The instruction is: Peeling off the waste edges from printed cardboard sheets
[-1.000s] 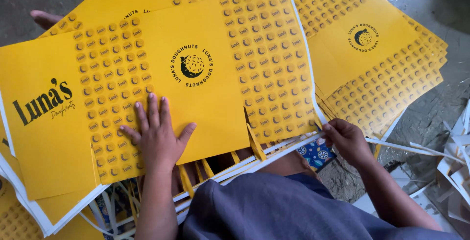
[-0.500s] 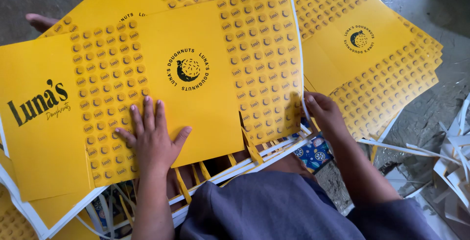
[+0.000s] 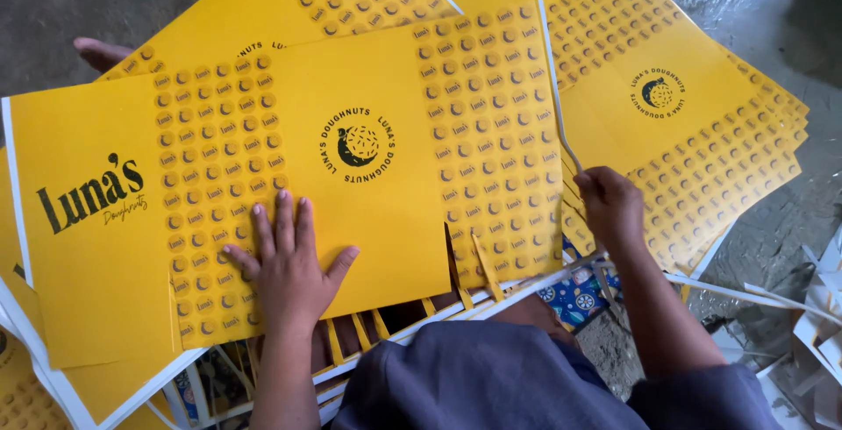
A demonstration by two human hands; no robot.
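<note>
A large yellow printed card sheet (image 3: 368,71) with dotted panels and a round dark emblem lies across my lap on a stack of like sheets. My left hand (image 3: 285,268) presses flat on its lower middle, fingers spread. My right hand (image 3: 610,206) is closed on the sheet's right edge, gripping it beside a thin white trim strip. Narrow yellow tabs hang from the sheet's lower edge.
A second pile of yellow sheets (image 3: 702,114) fans out to the right on the grey concrete floor (image 3: 772,9). White paper offcuts (image 3: 807,325) lie at the lower right. Toes of a foot (image 3: 96,51) show past the sheets at upper left. Blue patterned cloth (image 3: 579,294) sits under the stack.
My right hand has moved up from below the stack's lower right corner to the top sheet's right edge and closed on it. The left hand has stayed flat on the sheet.
</note>
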